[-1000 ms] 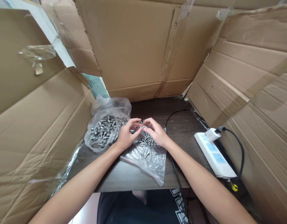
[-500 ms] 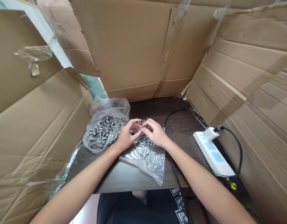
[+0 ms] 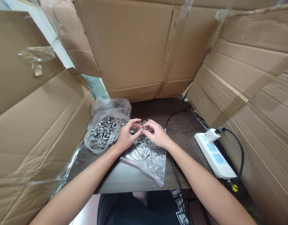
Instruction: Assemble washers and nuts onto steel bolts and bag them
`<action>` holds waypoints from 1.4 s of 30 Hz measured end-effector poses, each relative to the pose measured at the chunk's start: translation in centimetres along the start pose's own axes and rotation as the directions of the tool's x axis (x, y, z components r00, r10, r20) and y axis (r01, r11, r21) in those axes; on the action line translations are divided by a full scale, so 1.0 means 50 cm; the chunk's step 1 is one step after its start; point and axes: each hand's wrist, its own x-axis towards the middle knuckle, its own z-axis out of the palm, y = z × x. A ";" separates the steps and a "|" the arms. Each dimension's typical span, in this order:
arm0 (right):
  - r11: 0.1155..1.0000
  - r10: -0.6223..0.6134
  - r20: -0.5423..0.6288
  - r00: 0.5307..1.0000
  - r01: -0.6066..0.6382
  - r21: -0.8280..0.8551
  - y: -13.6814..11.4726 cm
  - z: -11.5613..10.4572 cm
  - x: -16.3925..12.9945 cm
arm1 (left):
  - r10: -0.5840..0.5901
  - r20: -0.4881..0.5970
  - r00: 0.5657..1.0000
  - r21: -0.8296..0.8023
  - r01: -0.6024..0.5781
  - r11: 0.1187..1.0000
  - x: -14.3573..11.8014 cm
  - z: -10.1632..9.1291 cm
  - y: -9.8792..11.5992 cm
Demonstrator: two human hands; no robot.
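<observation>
Small metal screw [image 3: 142, 127] pinched between the fingertips of both hands, held just above the flat plastic bag [image 3: 147, 157], mid-desk, slightly toward the back edge. Left hand [image 3: 126, 137] and right hand [image 3: 156, 135] meet at the fingertips, both closed on the screw; too small to tell if a nut or washer sits on it. Flat bag lies on the desk [image 3: 125, 178] under the hands, reaching almost to the front edge, a loose pile of silver screws on it. A few washers [image 3: 144, 120] lie on the bare desk just behind the fingers.

Second bag, crumpled open [image 3: 106, 128], sits by the desk's left edge just beside the left hand, full of silver screws.

White power strip [image 3: 215, 154] runs along the right edge, blue sockets, white plug [image 3: 211, 135] in its far end, black cable [image 3: 176, 175] crossing the desk to the front edge. No readable brand. Cardboard walls [image 3: 139, 47] close in left, back and right. A pale green sheet [image 3: 97, 86] with tiny print shows at the back left corner, unreadable. Dark clothing with white lettering [image 3: 180, 204] below the front edge, only partly visible, unreadable.
</observation>
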 end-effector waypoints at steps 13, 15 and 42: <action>0.999 0.034 -0.028 0.999 -0.033 0.030 0.002 0.002 0.001 | 0.039 0.040 0.998 0.022 -0.040 0.999 -0.001 -0.001 0.004; 1.000 0.009 -0.017 1.000 -0.009 -0.018 -0.001 0.000 0.001 | 0.054 0.037 0.998 0.040 -0.056 0.998 -0.001 -0.001 0.004; 0.999 -0.025 -0.050 0.998 0.022 -0.046 -0.016 -0.004 -0.004 | 0.040 0.033 0.999 0.082 -0.042 0.996 -0.003 -0.002 0.007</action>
